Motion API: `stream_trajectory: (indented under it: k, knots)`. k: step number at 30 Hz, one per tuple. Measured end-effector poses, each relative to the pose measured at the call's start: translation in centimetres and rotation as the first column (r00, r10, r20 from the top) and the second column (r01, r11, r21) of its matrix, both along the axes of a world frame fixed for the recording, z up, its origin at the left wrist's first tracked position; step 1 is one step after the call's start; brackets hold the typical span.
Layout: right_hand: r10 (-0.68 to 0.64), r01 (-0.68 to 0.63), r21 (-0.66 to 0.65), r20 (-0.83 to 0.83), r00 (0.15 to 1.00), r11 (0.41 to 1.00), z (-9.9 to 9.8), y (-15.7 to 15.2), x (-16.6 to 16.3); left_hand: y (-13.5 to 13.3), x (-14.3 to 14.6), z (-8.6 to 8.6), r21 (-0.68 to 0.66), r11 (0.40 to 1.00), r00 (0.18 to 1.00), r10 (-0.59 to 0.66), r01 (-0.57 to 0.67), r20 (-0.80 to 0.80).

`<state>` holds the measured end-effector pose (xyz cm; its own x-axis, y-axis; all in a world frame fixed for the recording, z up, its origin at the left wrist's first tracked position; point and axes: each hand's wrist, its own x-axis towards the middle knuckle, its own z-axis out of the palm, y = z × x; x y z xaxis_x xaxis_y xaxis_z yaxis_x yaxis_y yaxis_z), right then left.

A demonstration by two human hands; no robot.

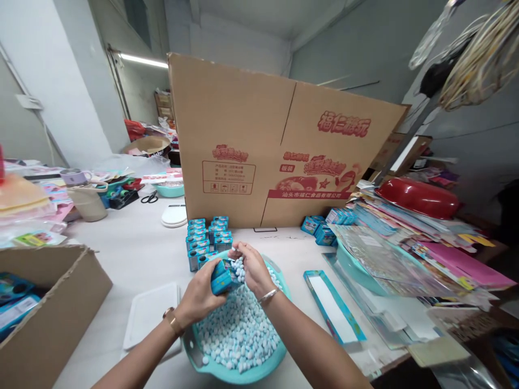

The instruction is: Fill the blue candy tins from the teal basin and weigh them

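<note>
My left hand (pixel 201 296) grips a small blue box (pixel 224 277), tilted with its open end toward my right hand. My right hand (pixel 252 266) is cupped around a clutch of pale blue and white candies (pixel 238 267) at the box's mouth. Both hands hover over a teal basin (pixel 265 367) heaped with the same candies (pixel 239 329). Just beyond the basin stand rows of several matching blue boxes (pixel 206 237) on the white table.
A big printed cardboard sheet (pixel 275 151) stands upright behind the boxes. An open carton (pixel 48 319) sits at the left, a white lid (pixel 150 316) beside the basin, a long blue tray (pixel 333 305) and stacked printed sheets (pixel 405 243) on the right. A cup and scissors lie far left.
</note>
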<state>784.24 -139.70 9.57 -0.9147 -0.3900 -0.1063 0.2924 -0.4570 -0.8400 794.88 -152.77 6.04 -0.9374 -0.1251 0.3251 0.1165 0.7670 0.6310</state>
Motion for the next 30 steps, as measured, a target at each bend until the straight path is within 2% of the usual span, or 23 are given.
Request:
stream_trajectory:
  k: [4, 6, 8, 10, 12, 15, 17, 19, 22, 27, 30]
  knots:
    - [0.007, -0.007, 0.007, -0.033, 0.999, 1.0, 0.7, 0.2, 0.5, -0.2, 0.3, 0.4, 0.023, 0.996, 0.997, -0.081, 0.081, -0.006]
    - [0.008, -0.007, 0.027, -0.051, 0.999, 1.0, 0.7, 1.5, 1.0, -0.6, 0.6, 1.6, -0.031, 0.986, 0.986, -0.161, 0.162, 0.036]
    - [-0.011, 0.016, 0.073, -0.065, 0.998, 0.997, 0.1, 3.8, 1.8, -1.1, 0.7, 3.6, -0.152, 0.958, 0.963, -0.223, 0.245, 0.148]
    - [-0.041, 0.051, 0.141, -0.07, 0.997, 0.989, -1.2, 6.8, 3.1, -1.5, 0.5, 5.5, -0.304, 0.886, 0.91, -0.246, 0.351, 0.334]
    - [-0.052, 0.066, 0.246, -0.061, 0.997, 0.967, -3.1, 9.5, 4.6, -1.4, -0.1, 6.7, -0.415, 0.777, 0.828, -0.231, 0.473, 0.511]
    - [-0.067, 0.073, 0.452, -0.03, 0.997, 0.889, -6.2, 10.8, 6.3, -0.1, -1.5, 6.4, -0.5, 0.655, 0.767, -0.199, 0.567, 0.609]
    - [-0.128, 0.123, 0.449, -0.019, 0.992, 0.885, -7.8, 9.4, 6.6, 0.9, -2.2, 5.3, -0.53, 0.63, 0.78, -0.205, 0.567, 0.591]
    - [-0.198, 0.182, 0.376, 0.004, 0.98, 0.909, -8.6, 7.1, 6.0, 1.6, -2.5, 4.1, -0.527, 0.659, 0.806, -0.215, 0.536, 0.551]
    - [-0.243, 0.222, 0.3, 0.031, 0.97, 0.928, -8.7, 3.7, 4.4, 1.7, -2.2, 2.8, -0.479, 0.761, 0.859, -0.196, 0.437, 0.472]
    - [-0.227, 0.226, 0.183, -0.019, 0.974, 0.957, -6.3, 2.1, 2.2, 0.9, -0.4, 0.3, -0.248, 0.945, 0.956, -0.151, 0.215, 0.25]
    - [-0.209, 0.214, 0.117, -0.053, 0.977, 0.97, -4.3, 2.4, 1.3, 1.0, 0.3, -1.7, -0.076, 0.991, 0.991, -0.106, 0.112, 0.088]
